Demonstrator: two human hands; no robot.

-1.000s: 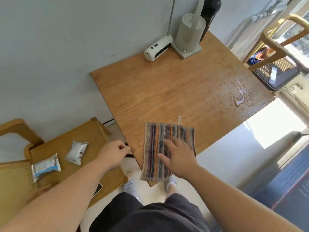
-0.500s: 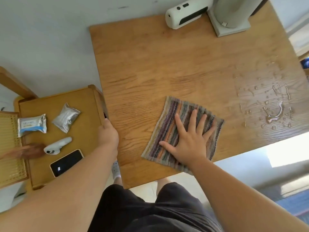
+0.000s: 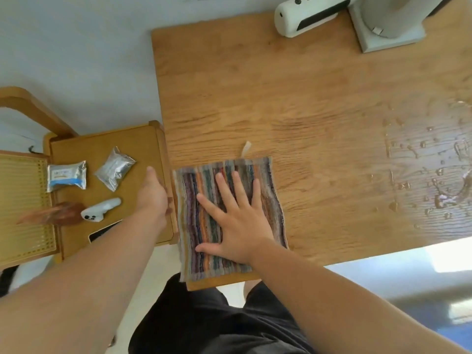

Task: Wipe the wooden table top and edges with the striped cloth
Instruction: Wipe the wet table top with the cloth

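The striped cloth (image 3: 190, 213) lies flat on the near left corner of the wooden table (image 3: 281, 98), its left and near hems just over the edges. The right hand (image 3: 237, 221) presses it down, palm flat, fingers (image 3: 224, 190) spread wide. The left hand (image 3: 153, 195) sits against the table's left edge; whether its fingers curl round it I cannot tell. Well apart to the right, a puddle of water (image 3: 449, 198) stands unwiped, so I'd judge the job barely begun: the spill, most of the top and the edges remain
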